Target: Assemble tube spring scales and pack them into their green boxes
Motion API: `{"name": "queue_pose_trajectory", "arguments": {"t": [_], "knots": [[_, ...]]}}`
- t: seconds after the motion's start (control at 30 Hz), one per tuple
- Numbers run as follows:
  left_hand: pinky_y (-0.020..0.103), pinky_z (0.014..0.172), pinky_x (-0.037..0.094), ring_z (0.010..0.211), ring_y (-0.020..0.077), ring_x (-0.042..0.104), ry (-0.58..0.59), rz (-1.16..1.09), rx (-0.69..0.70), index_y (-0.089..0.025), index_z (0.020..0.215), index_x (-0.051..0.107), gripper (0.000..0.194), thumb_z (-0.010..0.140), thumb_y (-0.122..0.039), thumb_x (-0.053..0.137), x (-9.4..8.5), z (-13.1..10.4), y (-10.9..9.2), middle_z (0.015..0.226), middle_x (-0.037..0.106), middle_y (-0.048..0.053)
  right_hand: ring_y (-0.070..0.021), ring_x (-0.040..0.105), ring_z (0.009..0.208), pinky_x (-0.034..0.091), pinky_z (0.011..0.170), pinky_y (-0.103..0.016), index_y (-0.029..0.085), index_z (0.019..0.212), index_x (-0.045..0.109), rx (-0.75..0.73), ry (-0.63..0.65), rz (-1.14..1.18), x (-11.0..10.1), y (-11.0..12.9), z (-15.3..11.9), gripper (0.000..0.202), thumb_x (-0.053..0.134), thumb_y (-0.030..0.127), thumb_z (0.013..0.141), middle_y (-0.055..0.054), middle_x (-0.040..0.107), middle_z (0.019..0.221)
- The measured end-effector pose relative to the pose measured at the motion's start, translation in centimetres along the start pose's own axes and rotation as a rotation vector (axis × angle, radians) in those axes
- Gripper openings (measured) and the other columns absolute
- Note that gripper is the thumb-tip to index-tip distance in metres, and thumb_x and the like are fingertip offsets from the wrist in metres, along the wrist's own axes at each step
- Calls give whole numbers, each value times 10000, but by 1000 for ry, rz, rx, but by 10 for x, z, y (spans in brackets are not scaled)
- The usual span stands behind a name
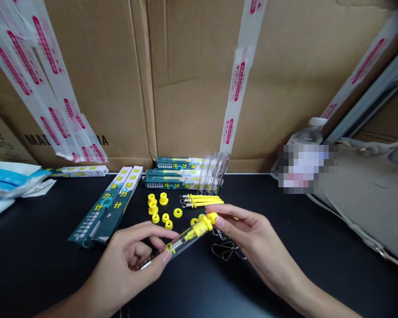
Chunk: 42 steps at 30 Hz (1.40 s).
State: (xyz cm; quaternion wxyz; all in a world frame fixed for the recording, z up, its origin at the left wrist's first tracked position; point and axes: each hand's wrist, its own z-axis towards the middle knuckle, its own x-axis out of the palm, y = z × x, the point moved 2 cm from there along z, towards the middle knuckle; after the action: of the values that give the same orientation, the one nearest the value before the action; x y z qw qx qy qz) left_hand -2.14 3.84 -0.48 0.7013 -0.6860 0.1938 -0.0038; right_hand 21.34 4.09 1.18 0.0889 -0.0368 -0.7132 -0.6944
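Observation:
My left hand is closed around the lower part of a clear tubular spring scale, thumb in front and fingers behind. The tube slants up to the right above the table, with a metal spring and yellow parts inside. At its upper end, my right hand pinches a yellow cap between thumb and fingertips. Whether the cap is fully seated I cannot tell. Bent wire hooks lie beneath my right hand. Just beyond the tube are several yellow collars and rings and yellow rods with springs.
Three clear tubes stand upright before printed boxes at the back. More long boxes lie at left, near a plastic packet. A large taped carton closes off the rear. A bottle and grey bag are right.

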Motion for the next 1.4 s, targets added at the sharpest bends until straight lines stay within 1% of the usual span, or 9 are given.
{"name": "queue_pose_trajectory", "arguments": {"t": [0.23,0.47,0.67,0.83,1.0,1.07,1.23,1.3,1.4], "knots": [[78,276,276,393,9,359,-20,46,81,-244,1009,767,246,812,-361,676,0,1,3,768,583,-17,-162,689,960,516,882,-241,322,1038,790,-40,3,-14,0,1,0,273,816,347,768,0,784,998],[95,297,246,378,-3,367,-32,63,148,-258,998,769,214,822,-328,670,-1,1,3,777,597,-18,-173,698,914,532,869,-268,303,1008,802,-22,-1,0,1,1,1,269,824,362,747,-13,790,949],[118,329,205,374,-7,384,-41,103,213,-258,982,774,192,828,-278,661,0,2,0,750,591,-18,-183,690,950,528,867,-266,290,988,802,-14,-38,-17,2,1,2,292,845,369,711,-9,778,975],[124,341,214,383,-3,381,-37,107,214,-261,983,775,191,832,-276,658,0,0,0,750,585,-19,-155,670,870,511,800,-237,278,965,800,-13,-45,-86,4,1,-2,259,819,395,735,1,766,905],[133,348,213,390,3,368,-36,120,188,-248,989,773,200,833,-299,658,1,0,1,751,581,-14,-147,643,856,498,760,-222,257,902,798,-57,-35,-117,4,3,-3,205,808,388,744,-4,751,931],[137,355,219,393,5,365,-38,128,190,-242,991,774,205,834,-300,656,0,0,1,749,579,-11,-136,637,831,493,736,-209,250,903,798,-35,-30,-97,4,2,-2,221,814,396,737,-6,749,919],[134,383,246,410,6,357,-32,130,205,-249,984,778,199,826,-292,663,0,-1,0,738,572,-15,-101,616,711,473,635,-175,241,913,802,85,-27,-6,6,-1,-2,275,834,428,713,-2,735,805],[132,377,237,406,5,363,-36,121,191,-247,987,778,204,827,-297,662,0,-1,1,740,574,-14,-109,622,740,481,645,-180,248,934,804,61,-28,-14,7,0,-3,276,830,423,722,-9,742,853],[132,352,214,395,9,379,-38,103,159,-228,994,776,221,826,-315,661,0,-1,2,745,581,-7,-152,649,929,504,799,-215,274,1014,793,-7,-10,-39,7,3,-6,289,824,380,746,-22,743,1029]]}}
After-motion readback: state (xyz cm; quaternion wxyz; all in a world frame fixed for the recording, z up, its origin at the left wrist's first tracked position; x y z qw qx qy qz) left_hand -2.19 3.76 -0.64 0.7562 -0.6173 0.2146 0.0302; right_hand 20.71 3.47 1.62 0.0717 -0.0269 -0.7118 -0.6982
